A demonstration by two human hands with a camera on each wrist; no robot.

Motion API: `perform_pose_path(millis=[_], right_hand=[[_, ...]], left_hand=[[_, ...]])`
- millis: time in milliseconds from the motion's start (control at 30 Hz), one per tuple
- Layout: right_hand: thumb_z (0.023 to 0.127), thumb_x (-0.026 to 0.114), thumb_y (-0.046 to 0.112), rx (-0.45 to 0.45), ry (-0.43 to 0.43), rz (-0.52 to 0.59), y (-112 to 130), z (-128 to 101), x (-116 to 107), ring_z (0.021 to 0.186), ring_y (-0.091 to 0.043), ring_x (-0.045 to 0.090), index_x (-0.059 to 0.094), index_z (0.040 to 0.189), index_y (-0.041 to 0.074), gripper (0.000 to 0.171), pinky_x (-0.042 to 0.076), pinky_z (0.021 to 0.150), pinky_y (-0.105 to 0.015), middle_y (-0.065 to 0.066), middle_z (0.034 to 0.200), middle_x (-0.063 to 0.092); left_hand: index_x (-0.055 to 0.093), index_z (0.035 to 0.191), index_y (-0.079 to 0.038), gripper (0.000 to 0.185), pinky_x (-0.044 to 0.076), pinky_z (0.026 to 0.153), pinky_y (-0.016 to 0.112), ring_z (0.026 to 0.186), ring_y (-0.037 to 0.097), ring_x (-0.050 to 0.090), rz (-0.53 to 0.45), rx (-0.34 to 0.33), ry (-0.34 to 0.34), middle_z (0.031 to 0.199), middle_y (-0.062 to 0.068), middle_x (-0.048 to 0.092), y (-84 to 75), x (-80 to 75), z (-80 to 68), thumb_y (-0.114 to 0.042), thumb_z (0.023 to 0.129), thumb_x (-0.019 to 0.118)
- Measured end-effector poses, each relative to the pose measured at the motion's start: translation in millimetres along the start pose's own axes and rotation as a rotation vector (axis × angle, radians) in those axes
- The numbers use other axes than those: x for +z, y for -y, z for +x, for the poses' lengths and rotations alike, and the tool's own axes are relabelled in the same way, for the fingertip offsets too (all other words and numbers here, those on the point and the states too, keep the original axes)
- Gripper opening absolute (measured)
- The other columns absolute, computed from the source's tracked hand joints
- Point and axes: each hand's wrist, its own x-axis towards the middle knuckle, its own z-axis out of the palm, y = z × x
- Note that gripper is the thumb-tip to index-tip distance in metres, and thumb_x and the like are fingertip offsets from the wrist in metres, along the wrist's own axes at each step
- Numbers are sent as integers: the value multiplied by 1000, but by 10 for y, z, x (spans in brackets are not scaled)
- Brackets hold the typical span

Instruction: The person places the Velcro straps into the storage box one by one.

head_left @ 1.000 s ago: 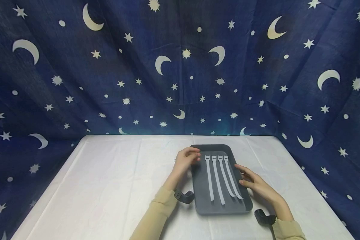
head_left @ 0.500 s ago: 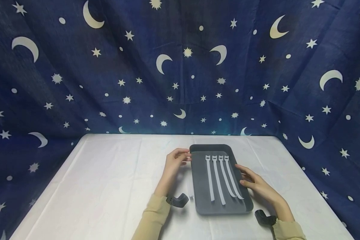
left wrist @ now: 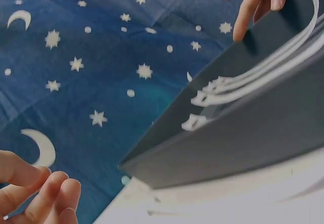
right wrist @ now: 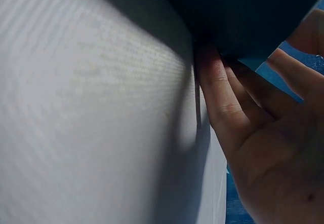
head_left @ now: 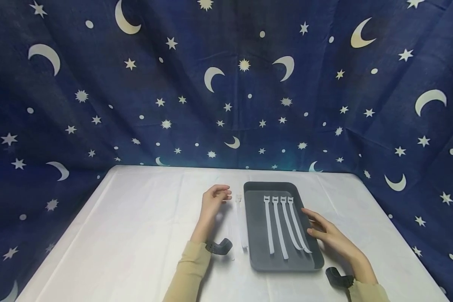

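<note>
A dark grey tray [head_left: 257, 239] lies on the white-covered table, with several white cable ties [head_left: 269, 228] side by side in it, their slotted heads at the far end. Left of the tray, another white cable tie [head_left: 242, 228] lies on the cloth, hard to see against it. My left hand [head_left: 212, 203] hovers left of these, fingers loosely bent, holding nothing; the left wrist view shows its fingertips [left wrist: 68, 193] apart from the tray. My right hand [head_left: 332, 235] touches the tray's right rim with nearly straight fingers. Under the tray's edge its fingers [right wrist: 223, 100] are partly hidden.
The white tablecloth [head_left: 154, 218] spreads left of the tray. A dark blue curtain [head_left: 166, 84] with moons and stars hangs behind the table and along both sides. A black wrist camera [head_left: 219, 246] sits on my left wrist, another black camera [head_left: 339, 277] on my right.
My left hand has drawn back leftward from over the tray's left rim, bringing the cable tie on the cloth into view. My right hand and the tray keep their places; the view shifts slightly.
</note>
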Motion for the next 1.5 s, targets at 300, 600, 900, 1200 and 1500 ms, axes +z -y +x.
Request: perform_pose_path(millis=[300, 600, 900, 1200, 1500], right_hand=[[96, 56, 27, 14, -1, 14, 15, -11, -12, 136, -56, 29, 27, 151, 11, 65, 26, 106, -68, -25, 156, 24], [95, 57, 27, 3, -15, -23, 12, -9, -7, 135, -53, 34, 29, 150, 10, 63, 34, 107, -57, -23, 155, 27], [96, 56, 28, 0, -12, -37, 8, -5, -15, 136, -52, 34, 29, 150, 11, 63, 33, 106, -58, -22, 155, 28], [96, 56, 27, -9, -7, -37, 7, -3, -15, 136, -52, 34, 29, 150, 11, 63, 36, 106, -54, -22, 155, 28], [96, 55, 27, -16, -3, -20, 16, -15, -16, 135, -54, 32, 28, 151, 11, 63, 29, 106, -63, -24, 156, 26]], left_hand=[[67, 108, -3, 22, 55, 79, 35, 87, 25, 71, 78, -31, -70, 98, 15, 72, 132, -98, 107, -6, 89, 56], [68, 106, -6, 19, 56, 75, 32, 88, 25, 68, 215, 52, -46, 101, 14, 70, 248, -156, 196, -10, 90, 59], [67, 109, -8, 20, 55, 71, 29, 86, 22, 67, 321, 126, 11, 104, 14, 70, 387, -213, 232, -11, 90, 60], [67, 113, -14, 24, 53, 87, 41, 97, 23, 67, 500, 183, 40, 103, 6, 72, 463, -202, 213, -14, 90, 60], [67, 114, -14, 26, 51, 88, 42, 94, 22, 66, 542, 202, 46, 99, 6, 71, 460, -161, 190, -13, 89, 59]])
